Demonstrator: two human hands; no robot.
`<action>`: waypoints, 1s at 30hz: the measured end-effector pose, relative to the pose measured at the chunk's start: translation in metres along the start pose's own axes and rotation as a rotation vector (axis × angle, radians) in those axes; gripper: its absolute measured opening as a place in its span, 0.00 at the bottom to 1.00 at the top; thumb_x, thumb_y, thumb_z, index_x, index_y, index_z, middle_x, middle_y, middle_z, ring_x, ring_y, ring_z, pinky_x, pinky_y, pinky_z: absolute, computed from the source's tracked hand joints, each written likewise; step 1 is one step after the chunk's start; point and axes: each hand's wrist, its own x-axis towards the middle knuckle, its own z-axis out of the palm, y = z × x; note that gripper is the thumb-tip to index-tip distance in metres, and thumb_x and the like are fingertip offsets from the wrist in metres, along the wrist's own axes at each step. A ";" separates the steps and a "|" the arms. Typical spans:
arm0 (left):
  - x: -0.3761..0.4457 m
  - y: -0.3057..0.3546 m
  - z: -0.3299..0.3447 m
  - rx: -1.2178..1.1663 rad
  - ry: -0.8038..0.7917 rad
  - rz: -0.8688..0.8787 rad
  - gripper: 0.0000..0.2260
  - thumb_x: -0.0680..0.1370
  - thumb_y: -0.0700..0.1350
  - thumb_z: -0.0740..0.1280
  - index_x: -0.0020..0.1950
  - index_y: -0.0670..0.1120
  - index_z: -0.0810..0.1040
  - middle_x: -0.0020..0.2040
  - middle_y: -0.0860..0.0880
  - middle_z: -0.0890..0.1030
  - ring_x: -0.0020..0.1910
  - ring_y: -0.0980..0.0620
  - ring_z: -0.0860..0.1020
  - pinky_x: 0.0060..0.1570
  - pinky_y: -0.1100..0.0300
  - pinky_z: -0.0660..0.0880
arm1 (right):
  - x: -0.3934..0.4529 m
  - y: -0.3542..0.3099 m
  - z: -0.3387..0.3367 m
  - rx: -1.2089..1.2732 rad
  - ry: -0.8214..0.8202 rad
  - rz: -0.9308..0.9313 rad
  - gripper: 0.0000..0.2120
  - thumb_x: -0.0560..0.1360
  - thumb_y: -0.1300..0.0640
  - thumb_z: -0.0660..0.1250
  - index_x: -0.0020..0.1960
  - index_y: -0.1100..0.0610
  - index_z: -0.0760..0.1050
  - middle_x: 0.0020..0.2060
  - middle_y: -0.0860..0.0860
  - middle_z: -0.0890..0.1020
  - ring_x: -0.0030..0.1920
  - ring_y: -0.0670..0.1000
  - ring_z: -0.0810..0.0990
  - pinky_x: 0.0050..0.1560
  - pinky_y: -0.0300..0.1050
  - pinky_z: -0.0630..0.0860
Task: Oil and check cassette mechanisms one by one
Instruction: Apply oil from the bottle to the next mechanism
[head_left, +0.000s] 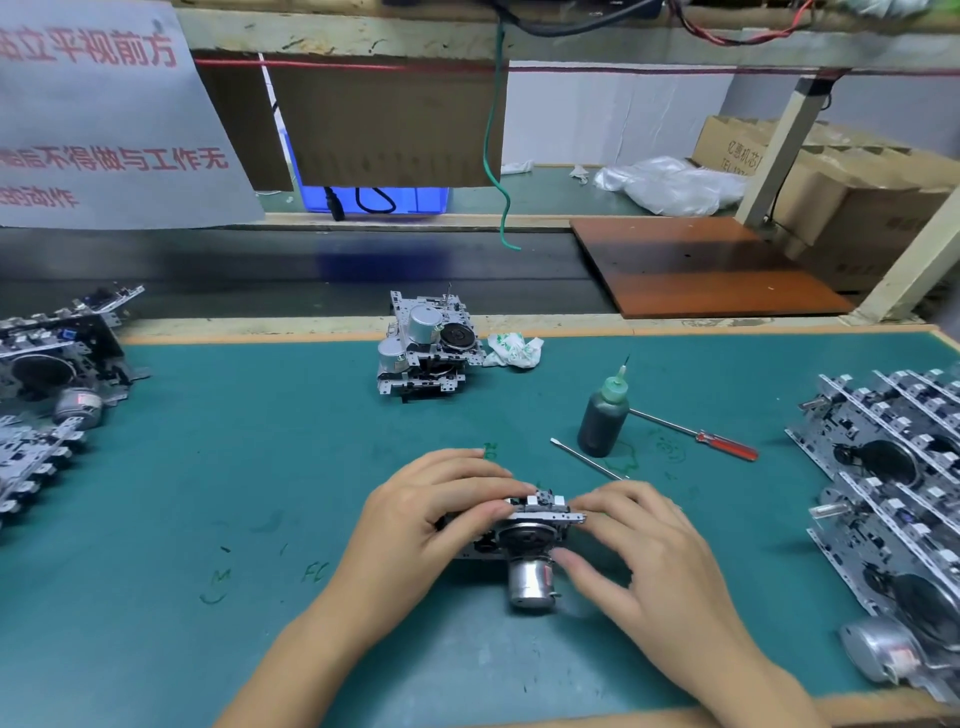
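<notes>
Near the front middle of the green worktop (260, 467), the cassette mechanism (524, 525) is held between both hands, with its round motor (530, 582) pointing toward the person. The left hand (415, 525) grips the left end, its fingers curled over the top edge, and the right hand (644, 551) holds the right end, with the fingertips pinching the metal frame and the thumb near the motor. The oil bottle (602, 415) stands just behind, not held by any hand, so I judge that this unit is being checked, or is waiting for oil. The main risk, I think, is the bottle: it is narrow, it stands close behind the right hand, and a quick reach could knock it over and spill oil on the worktop. The thin metal rod (587, 460) and the red-handled screwdriver (696, 434) lie next to the bottle and could roll if they are pushed. The mechanism is held only at its edges, so oily fingers could let it slip, and the heavy motor would then pull it down. The rows of mechanisms at the right (893, 493) stand near the right forearm and may be pushed over.
</notes>
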 end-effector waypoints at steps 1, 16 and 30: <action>0.000 0.001 0.000 0.001 0.000 0.004 0.12 0.76 0.54 0.61 0.52 0.58 0.83 0.50 0.63 0.81 0.59 0.63 0.74 0.60 0.70 0.67 | 0.000 -0.001 0.002 -0.011 0.005 -0.006 0.17 0.73 0.42 0.61 0.43 0.53 0.82 0.44 0.41 0.81 0.48 0.45 0.74 0.51 0.38 0.68; -0.003 0.004 -0.014 0.004 -0.079 -0.043 0.11 0.74 0.57 0.66 0.56 0.65 0.79 0.56 0.65 0.78 0.58 0.62 0.75 0.56 0.68 0.70 | 0.036 -0.016 -0.028 -0.088 -0.026 -0.146 0.18 0.73 0.38 0.59 0.42 0.53 0.75 0.37 0.45 0.76 0.38 0.49 0.74 0.38 0.39 0.66; 0.025 0.022 -0.035 0.450 -0.093 0.343 0.14 0.77 0.55 0.60 0.43 0.50 0.82 0.38 0.56 0.75 0.37 0.56 0.73 0.36 0.61 0.70 | 0.073 -0.024 -0.059 -0.249 -0.349 -0.488 0.15 0.76 0.51 0.65 0.33 0.55 0.70 0.27 0.49 0.73 0.26 0.54 0.73 0.24 0.42 0.60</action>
